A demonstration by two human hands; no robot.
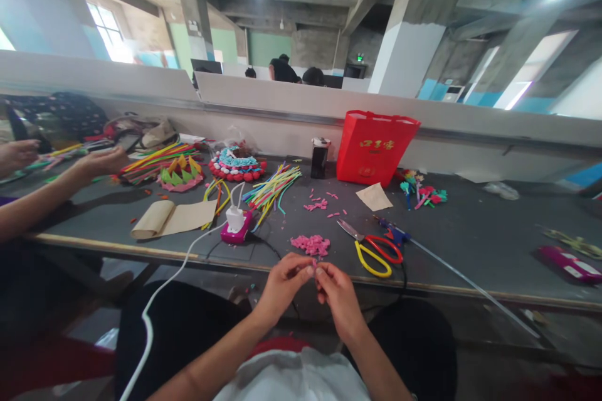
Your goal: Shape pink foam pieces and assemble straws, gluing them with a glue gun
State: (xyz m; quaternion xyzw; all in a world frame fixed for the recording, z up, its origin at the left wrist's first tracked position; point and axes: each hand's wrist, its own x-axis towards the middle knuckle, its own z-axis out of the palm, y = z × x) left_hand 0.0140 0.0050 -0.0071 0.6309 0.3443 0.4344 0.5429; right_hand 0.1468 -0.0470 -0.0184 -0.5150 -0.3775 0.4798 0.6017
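My left hand and my right hand meet at the table's front edge, fingertips pinched together on a small pink piece. The piece looks like a short cut of fuzzy pipe cleaner. Just beyond my fingers lies a pile of pink pieces, and a few more pink cuts are scattered farther back. Right of the pile, scissors with one red and one yellow handle rest with blades slightly apart. A blue glue gun lies beside them, a long pale stick running from its back.
A purple power strip holds a white plug with a cable. Pipe cleaners, a brown paper roll, a red bag and a dark bottle stand or lie behind. At left, another person's arms reach over the table.
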